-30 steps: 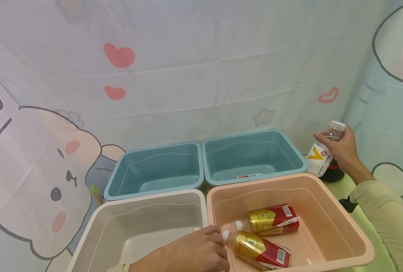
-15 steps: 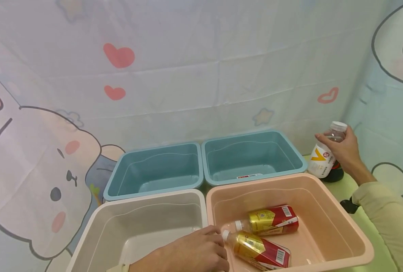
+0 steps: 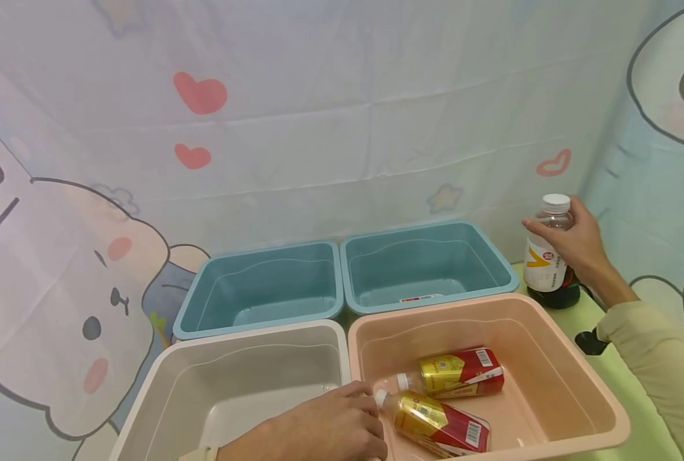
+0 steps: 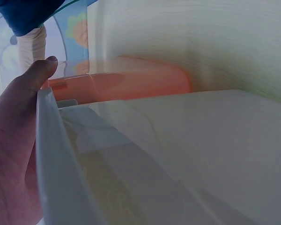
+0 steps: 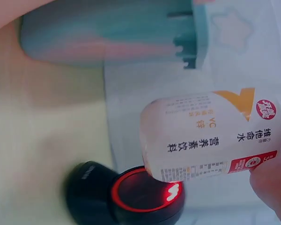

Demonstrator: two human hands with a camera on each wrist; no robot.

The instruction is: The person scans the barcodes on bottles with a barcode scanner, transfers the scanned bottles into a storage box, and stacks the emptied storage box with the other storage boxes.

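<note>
White-labelled bottle (image 3: 544, 256), pinched near its cap by the right hand (image 3: 572, 246), hangs over a red-lit scanner (image 5: 131, 197) at right, label downward for reading, while the left hand (image 3: 319, 432) grips the white tub's rim (image 3: 342, 358), steadying it.

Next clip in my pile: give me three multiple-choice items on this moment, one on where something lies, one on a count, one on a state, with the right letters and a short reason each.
1. Where do the two bottles with red and gold labels lie?
A. in the pink bin
B. in the white bin
C. in a teal bin

2. How many bins stand on the table?
A. two
B. three
C. four

3. How is the white-capped bottle held?
A. lying flat, untouched
B. upright in the right hand, above a black scanner
C. upside down in the left hand

Answers:
1 A: both red and gold bottles lie on the floor of the pink bin.
2 C: two teal bins, a white bin and the pink one.
3 B: the right hand grips the white-capped bottle cap up, over the black scanner, while the left hand rests at the white bin's edge.
</note>
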